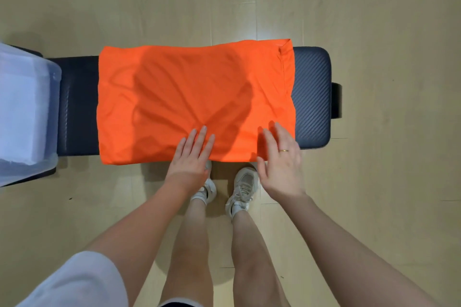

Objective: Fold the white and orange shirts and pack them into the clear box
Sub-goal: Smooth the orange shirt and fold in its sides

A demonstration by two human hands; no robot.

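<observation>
The orange shirt (194,97) lies folded into a wide rectangle across the dark padded bench (311,97). My left hand (192,154) lies flat on its near edge with straight fingers. My right hand (282,157) hovers or rests over the shirt's near right corner, fingers straight and slightly spread. The clear box (47,117) stands at the bench's left end, and the folded white shirt (17,112) lies inside it.
The bench stands on a pale wooden floor (386,32). My feet in white sneakers (243,187) stand close to the bench's near side. A black bracket (336,99) sticks out at the bench's right end.
</observation>
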